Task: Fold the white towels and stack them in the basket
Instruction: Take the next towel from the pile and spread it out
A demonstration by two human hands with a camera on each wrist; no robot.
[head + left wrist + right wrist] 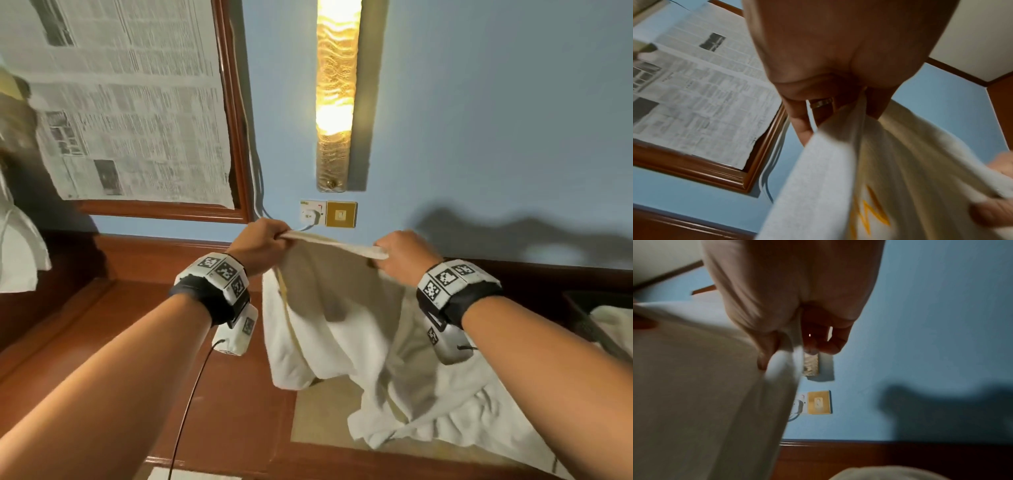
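A white towel [329,308] with a thin yellow stripe hangs in the air over the wooden table. My left hand [262,241] pinches its upper left corner and my right hand [402,255] grips the upper right corner, so the top hem is stretched between them. The towel's lower part trails down onto a crumpled heap of white cloth [445,411] on the table. In the left wrist view my fingers [803,123] curl round the towel [890,162], which shows yellow stitching. In the right wrist view the towel [705,394] hangs from my right hand [789,344].
A dark basket [582,318] with white cloth inside sits at the right edge. On the blue wall behind are a lit wall lamp [337,92], a socket with a plug [313,212] and a wood-framed panel covered with newspaper [130,102]. The brown table [222,394] extends to the left.
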